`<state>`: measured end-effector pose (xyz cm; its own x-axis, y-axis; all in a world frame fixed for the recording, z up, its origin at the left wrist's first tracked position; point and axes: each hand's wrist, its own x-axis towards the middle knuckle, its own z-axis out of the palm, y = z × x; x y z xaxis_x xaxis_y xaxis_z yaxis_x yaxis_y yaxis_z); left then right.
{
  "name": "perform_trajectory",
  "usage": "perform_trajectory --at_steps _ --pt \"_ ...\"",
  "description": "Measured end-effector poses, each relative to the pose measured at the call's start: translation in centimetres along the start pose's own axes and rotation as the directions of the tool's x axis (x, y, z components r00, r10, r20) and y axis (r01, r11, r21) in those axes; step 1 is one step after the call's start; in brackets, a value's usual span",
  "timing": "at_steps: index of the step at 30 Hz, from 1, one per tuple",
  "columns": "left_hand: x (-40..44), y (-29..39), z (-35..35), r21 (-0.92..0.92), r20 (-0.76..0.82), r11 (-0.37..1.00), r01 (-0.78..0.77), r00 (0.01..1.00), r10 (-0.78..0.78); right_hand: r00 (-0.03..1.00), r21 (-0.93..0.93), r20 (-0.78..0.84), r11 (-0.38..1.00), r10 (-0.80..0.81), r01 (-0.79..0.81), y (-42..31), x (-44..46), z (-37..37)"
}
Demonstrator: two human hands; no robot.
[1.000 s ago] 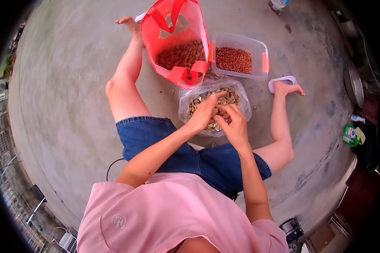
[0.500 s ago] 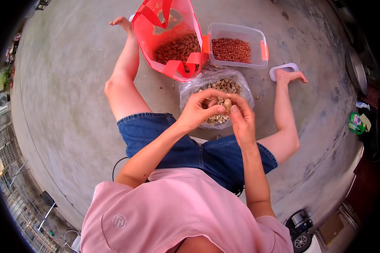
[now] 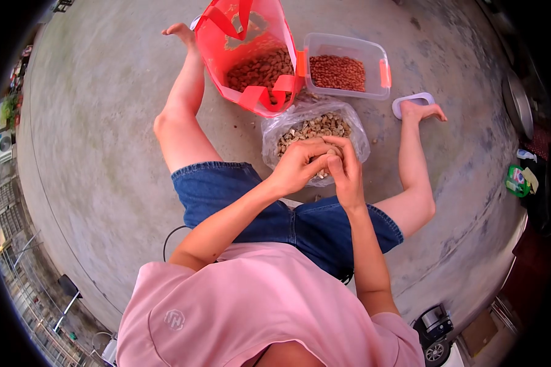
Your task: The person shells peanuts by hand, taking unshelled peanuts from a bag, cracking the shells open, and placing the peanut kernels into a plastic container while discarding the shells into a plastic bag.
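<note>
Seated figure, both hands at work, as viewed from beside the floor. Nearest: the pink shirt point(image 3: 257, 300), then the denim shorts point(image 3: 275, 226), legs spread to either side. Ahead of the shorts, the left hand point(image 3: 303, 164) is curled, thumb and fingers brought together; the right hand point(image 3: 348, 174) faces it, thumb raised against its bent fingers. Both pinch one pale peanut point(image 3: 331, 152), which sits where the fingertips meet: to the right of the left palm, to the left of and slightly beyond the right thumb. Neither hand is clearly nearer to it. The fingers cover most of it, so its long axis cannot be told, nor what else the left palm may hold.

Beneath and just beyond the hands: a clear plastic bag point(image 3: 360, 125) of broken shells point(image 3: 318, 126), its near part hidden by them. Farther: at left, a red bag point(image 3: 216, 55) with unshelled peanuts point(image 3: 257, 72); at right, just beside it, a clear box point(image 3: 374, 50) of reddish kernels point(image 3: 337, 73).
</note>
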<state>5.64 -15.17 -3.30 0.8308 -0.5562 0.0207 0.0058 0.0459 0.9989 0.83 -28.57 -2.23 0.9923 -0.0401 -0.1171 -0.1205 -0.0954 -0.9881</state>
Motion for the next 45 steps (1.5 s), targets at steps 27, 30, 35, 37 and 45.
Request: perform_trajectory --at_steps 27,30,35,37,45 --pt "-1.2 -1.9 1.6 -0.319 -0.057 0.925 0.208 0.97 -0.238 0.919 0.525 -0.304 0.849 0.252 -0.059 2.2 -0.2 3.0" --pt "-1.1 -1.9 1.3 0.01 -0.085 1.0 0.006 0.996 -0.005 0.904 0.335 -0.4 0.942 0.152 -0.01 2.1 -0.2 3.2" --pt "-1.5 -1.7 1.6 -0.067 -0.124 0.996 0.052 0.99 -0.06 0.859 0.382 -0.472 0.924 0.2 -0.006 0.9 0.0 3.2" --pt "-1.3 -1.7 1.4 0.048 -0.138 0.999 -0.011 0.99 0.018 0.869 0.482 -0.423 0.876 0.257 -0.024 1.4 0.0 2.9" --pt "-1.8 0.5 0.0 0.779 0.273 0.508 -0.368 0.928 0.254 0.806 0.898 0.042 0.332 0.59 -0.289 3.9 -0.6 1.6"
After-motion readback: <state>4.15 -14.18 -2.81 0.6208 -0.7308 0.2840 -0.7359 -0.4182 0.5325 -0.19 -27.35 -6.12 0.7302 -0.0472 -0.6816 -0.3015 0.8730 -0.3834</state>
